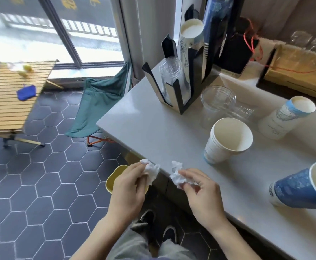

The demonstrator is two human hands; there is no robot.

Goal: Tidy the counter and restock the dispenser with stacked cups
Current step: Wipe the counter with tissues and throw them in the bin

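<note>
A: Pinching two crumpled tissue wads, one per hand. Left hand (129, 186) closed on the left wad (151, 170), fingertips clamped round it, held off the counter edge and just above the yellow bin (114, 178). Right hand (200, 192) closed on the right wad (177, 175), thumb and forefinger nipping it, hovering over the counter's near corner.

B: Cups to restock?

A: Well beyond the right fingertips: white paper cup stack (226, 141) lying tilted, blue patterned stack (301, 188) on its side further right, illustrated stack (284, 117) and clear plastic cups (219, 102) behind. Black cup dispenser (174, 79) past those, already holding some cups.

B: Risks?

A: Probably dropping the right wad short: not over the bin, so likely landing on the counter or floor if released here. Light paper, loose pinch, easy to drift wide. Also brushing the tilted white stack when reaching in and rolling it.

B: Surroundings?

A: Smooth pale grey counter (153, 128), nothing to stop a rolling cup. Dark hexagon floor tiles (41, 184) below the left fingers, green folding chair (99, 102) and slatted wooden table (9, 98) beyond, by bright windows.
</note>
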